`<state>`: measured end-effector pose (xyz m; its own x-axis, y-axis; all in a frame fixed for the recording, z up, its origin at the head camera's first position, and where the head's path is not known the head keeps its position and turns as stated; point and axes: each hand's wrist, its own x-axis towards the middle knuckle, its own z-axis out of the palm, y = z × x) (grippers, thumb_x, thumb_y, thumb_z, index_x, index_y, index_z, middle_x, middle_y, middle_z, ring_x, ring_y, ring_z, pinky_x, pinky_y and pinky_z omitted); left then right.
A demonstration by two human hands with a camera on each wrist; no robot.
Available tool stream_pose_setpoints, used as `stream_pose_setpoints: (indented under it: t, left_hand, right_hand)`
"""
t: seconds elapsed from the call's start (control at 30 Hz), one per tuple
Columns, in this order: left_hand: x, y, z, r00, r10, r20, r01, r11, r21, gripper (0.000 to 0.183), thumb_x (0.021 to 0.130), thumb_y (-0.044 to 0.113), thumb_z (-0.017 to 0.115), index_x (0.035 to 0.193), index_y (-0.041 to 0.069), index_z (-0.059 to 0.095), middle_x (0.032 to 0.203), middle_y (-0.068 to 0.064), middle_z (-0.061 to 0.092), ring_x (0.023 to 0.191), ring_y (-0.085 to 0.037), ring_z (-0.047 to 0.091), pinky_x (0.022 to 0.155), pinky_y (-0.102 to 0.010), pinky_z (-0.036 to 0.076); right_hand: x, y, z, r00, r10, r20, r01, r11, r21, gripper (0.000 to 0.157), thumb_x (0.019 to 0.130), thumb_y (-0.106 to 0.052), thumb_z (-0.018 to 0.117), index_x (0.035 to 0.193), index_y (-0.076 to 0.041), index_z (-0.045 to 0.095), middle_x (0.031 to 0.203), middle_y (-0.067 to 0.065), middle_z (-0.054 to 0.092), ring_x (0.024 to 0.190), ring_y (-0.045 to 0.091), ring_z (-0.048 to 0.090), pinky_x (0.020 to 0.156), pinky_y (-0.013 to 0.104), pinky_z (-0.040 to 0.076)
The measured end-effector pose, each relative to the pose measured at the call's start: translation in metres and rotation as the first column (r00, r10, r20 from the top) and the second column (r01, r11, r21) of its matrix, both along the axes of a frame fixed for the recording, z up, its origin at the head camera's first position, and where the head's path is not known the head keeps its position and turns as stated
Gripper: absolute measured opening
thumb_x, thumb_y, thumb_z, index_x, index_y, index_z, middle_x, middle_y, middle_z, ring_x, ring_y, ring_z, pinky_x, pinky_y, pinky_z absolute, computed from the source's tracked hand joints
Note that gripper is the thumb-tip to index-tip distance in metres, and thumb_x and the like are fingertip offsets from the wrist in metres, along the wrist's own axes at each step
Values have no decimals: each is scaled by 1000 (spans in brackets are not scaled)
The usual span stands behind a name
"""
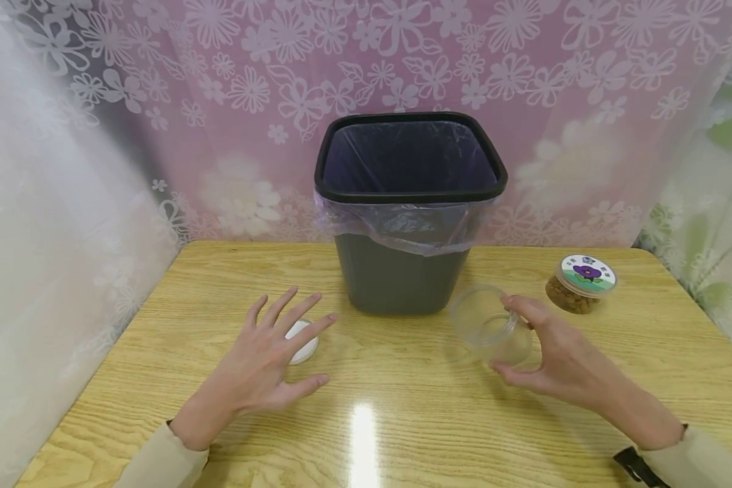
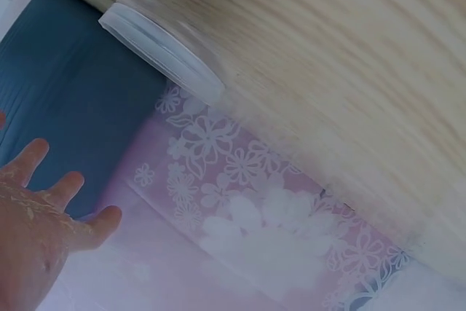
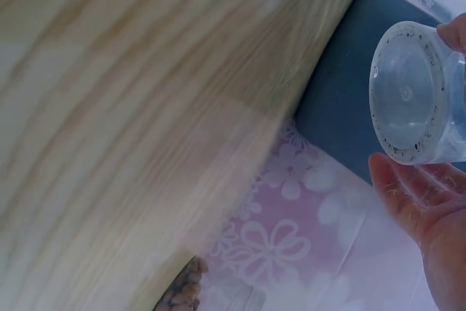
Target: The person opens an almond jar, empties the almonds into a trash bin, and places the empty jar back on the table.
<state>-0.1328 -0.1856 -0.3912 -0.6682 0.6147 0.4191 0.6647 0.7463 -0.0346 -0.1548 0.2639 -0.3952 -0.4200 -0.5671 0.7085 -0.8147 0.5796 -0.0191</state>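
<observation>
My right hand [image 1: 561,359] grips a clear, see-through plastic jar [image 1: 484,329] between thumb and fingers, tilted over the table in front of the bin. In the right wrist view the jar's round base [image 3: 408,96] faces the camera, with small dark specks round its rim and no contents visible. My left hand [image 1: 265,359] is spread, its fingers straight, above a white round lid [image 1: 305,342] that it partly hides. The left wrist view shows that lid [image 2: 164,49] lying on the table, apart from the fingers [image 2: 65,187].
A dark grey bin [image 1: 402,271] with a black rim and a purple liner bag stands at the table's back. To the right sits a jar of brown pieces [image 1: 573,291] under a flower-printed lid. Floral curtains [image 1: 250,135] hang behind the wooden table [image 1: 402,379].
</observation>
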Motion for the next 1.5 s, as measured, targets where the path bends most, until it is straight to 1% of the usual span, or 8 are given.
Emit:
stream_pose_setpoints:
  t: [0.17, 0.47, 0.63, 0.87, 0.97, 1.23, 1.37, 1.5]
  left_hand:
    - [0, -4, -1, 1000, 13, 17, -13, 1000, 6, 75, 91, 70, 55, 156, 33, 43, 166, -4, 35, 150, -44, 35, 107, -75, 32]
    - [-1, -15, -4, 997, 61, 36, -63, 997, 40, 76, 88, 65, 62, 155, 34, 43, 163, -7, 39, 149, -44, 34, 108, -76, 30]
    - [-2, -22, -4, 995, 89, 34, -91, 995, 45, 78, 86, 63, 65, 155, 32, 44, 162, -9, 40, 147, -45, 37, 107, -76, 31]
    - [-7, -28, -5, 995, 100, 26, -101, 993, 58, 77, 86, 62, 65, 154, 31, 46, 160, -12, 43, 145, -47, 39, 104, -77, 34]
    - [-10, -30, -6, 994, 104, 26, -106, 992, 64, 77, 86, 61, 66, 154, 30, 46, 160, -12, 43, 144, -48, 39, 104, -77, 33]
    - [-13, -36, -4, 987, 147, 61, -151, 987, 61, 79, 85, 57, 69, 155, 32, 44, 162, -11, 40, 147, -47, 36, 105, -76, 31]
    - [-15, -39, -5, 983, 165, 82, -170, 984, 61, 79, 85, 56, 69, 155, 32, 43, 162, -11, 39, 148, -47, 35, 107, -76, 29]
    - [-16, -43, -6, 979, 179, 92, -186, 980, 74, 79, 85, 54, 70, 155, 31, 43, 162, -11, 39, 148, -47, 34, 107, -76, 28]
  right_hand:
    - [-1, -6, -2, 1000, 14, -17, -14, 1000, 15, 79, 92, -60, 55, 133, 8, 51, 116, 17, 68, 97, 18, 63, 80, 20, 54]
    - [3, -18, -1, 998, 44, 43, -44, 999, 5, 79, 93, -57, 58, 136, 8, 51, 124, 19, 66, 104, 25, 66, 93, 14, 52]
    - [5, -26, 0, 995, 35, 92, -38, 999, 39, 79, 93, -59, 56, 136, 8, 50, 126, 19, 65, 104, 26, 68, 95, 16, 51]
    - [2, -42, 1, 978, 100, 184, -109, 993, 40, 79, 92, -54, 64, 139, 8, 48, 130, 17, 63, 112, 27, 65, 111, 11, 38]
    - [0, -48, 0, 978, 111, 174, -120, 992, 42, 80, 90, -51, 68, 139, 8, 47, 130, 18, 63, 113, 27, 65, 113, 11, 37]
    - [-8, -66, -3, 981, 133, 143, -143, 988, 60, 79, 88, -46, 72, 142, 5, 45, 131, 16, 64, 114, 27, 67, 107, 21, 47]
    - [-10, -72, -4, 978, 156, 136, -165, 984, 63, 84, 80, -38, 80, 142, 4, 43, 132, 16, 62, 115, 28, 66, 110, 20, 45]
    - [-12, -78, -4, 978, 158, 138, -169, 983, 73, 93, 70, -31, 87, 143, 4, 42, 133, 16, 60, 115, 28, 66, 105, 27, 51]
